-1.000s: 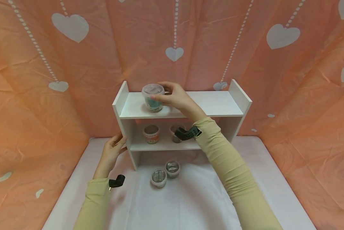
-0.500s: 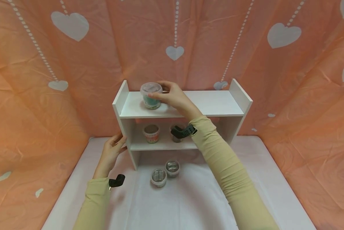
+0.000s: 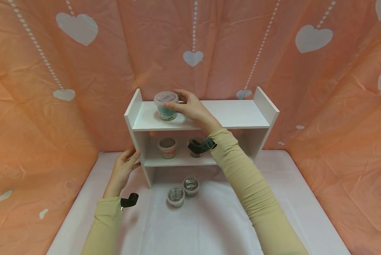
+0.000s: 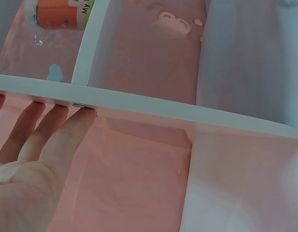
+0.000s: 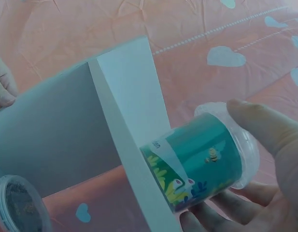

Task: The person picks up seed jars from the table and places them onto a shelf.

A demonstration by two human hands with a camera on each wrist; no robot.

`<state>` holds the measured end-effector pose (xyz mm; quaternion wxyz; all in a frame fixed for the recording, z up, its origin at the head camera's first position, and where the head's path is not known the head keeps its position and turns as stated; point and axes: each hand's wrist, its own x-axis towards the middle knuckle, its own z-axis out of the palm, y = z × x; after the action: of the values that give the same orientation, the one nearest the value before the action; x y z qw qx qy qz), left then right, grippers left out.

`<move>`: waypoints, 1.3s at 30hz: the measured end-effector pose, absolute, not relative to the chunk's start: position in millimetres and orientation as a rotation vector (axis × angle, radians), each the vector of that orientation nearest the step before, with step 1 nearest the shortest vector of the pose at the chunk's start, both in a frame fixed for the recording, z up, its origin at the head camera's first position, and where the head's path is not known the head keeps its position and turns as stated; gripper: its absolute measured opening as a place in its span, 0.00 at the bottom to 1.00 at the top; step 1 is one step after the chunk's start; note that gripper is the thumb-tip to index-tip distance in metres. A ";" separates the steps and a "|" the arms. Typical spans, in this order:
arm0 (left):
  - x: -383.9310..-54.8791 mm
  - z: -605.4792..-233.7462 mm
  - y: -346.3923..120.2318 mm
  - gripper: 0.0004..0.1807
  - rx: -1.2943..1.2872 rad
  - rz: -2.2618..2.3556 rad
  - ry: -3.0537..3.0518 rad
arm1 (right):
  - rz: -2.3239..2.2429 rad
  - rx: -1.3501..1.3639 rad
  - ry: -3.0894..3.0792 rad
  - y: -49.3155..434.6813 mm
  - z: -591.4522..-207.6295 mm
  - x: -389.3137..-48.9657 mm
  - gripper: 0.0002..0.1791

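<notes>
A clear-lidded plastic tub with a teal printed label (image 3: 166,111) stands upright at the left part of the top board of a white shelf unit (image 3: 232,113). My right hand (image 3: 194,108) grips it from the right; in the right wrist view the thumb (image 5: 257,123) lies at the lid's rim and the fingers reach under the tub's other side. My left hand (image 3: 123,172) touches the unit's left side panel (image 3: 138,141). Extended fingertips meet that panel's edge in the left wrist view, where an orange-labelled tub (image 4: 57,13) shows in a compartment.
On the middle board sit an orange-labelled tub (image 3: 168,148) and a second one (image 3: 195,154), partly hidden by the black wrist strap (image 3: 203,146). Two lidded tubs (image 3: 176,197) stand close together on the white-covered table (image 3: 190,230). An orange heart-print curtain (image 3: 165,46) hangs behind.
The right hand and the teal-labelled tub have shifted slightly left and back along the top board. My left hand stays at the side panel.
</notes>
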<state>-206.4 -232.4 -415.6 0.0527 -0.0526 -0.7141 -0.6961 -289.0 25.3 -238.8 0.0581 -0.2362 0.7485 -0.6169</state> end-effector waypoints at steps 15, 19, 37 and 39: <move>-211.1 -418.5 -232.5 0.32 -0.159 -2.099 -2.172 | -2.081 -0.777 2.030 60.0 -239.2 -277.0 0.32; -210.2 -417.3 -232.6 0.32 -0.163 -2.099 -2.179 | -2.132 -0.809 1.990 71.6 -238.3 -266.6 0.29; -209.4 -420.8 -235.7 0.32 -0.219 -2.083 -2.168 | -2.195 -1.072 1.820 106.3 -264.7 -229.2 0.27; -209.9 -419.9 -235.6 0.32 -0.221 -2.083 -2.167 | -2.189 -1.099 1.811 109.7 -269.8 -226.7 0.26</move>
<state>-209.9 -235.6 -419.9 0.0637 -0.0732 -0.7176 -0.6896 -226.7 109.7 -269.8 0.0475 -0.3604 0.5939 -0.7177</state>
